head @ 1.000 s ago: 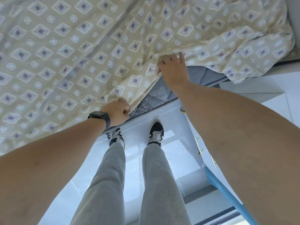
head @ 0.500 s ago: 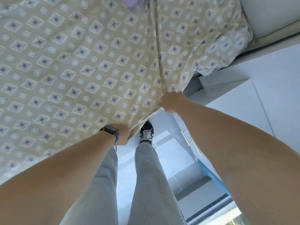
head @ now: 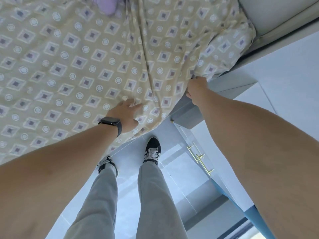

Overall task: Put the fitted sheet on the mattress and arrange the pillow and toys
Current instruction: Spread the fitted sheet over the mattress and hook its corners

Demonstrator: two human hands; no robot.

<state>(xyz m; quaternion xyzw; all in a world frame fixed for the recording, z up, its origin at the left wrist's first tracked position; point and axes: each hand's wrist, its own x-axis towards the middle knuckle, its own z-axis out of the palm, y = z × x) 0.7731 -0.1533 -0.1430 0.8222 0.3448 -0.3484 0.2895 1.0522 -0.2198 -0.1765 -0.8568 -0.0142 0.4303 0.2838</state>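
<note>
My left hand (head: 125, 114) lies on top of the sheet (head: 72, 66), fingers (head: 136, 107) stretched out and relaxed, pressing flat on the cloth near the bed's corner. A dark watch (head: 110, 122) sits on that wrist. My right hand (head: 196, 89) is at the corner itself, fingers curled around the sheet's edge where it hangs over the grey mattress (head: 189, 111); the fingertips are tucked under the cloth, out of sight. The sheet, beige with squares and rings, spreads over the bed beyond and to the left of both hands, with long folds running away from my right fingers. A purple toy (head: 107, 5) rests on the sheet far beyond my left hand, at the top edge of the view. Below my hands I see my grey trousers (head: 151, 195) and dark shoes (head: 151, 150) on the pale floor (head: 284, 69). Just below my right forearm is a cabinet with gold handles (head: 200, 157).
</note>
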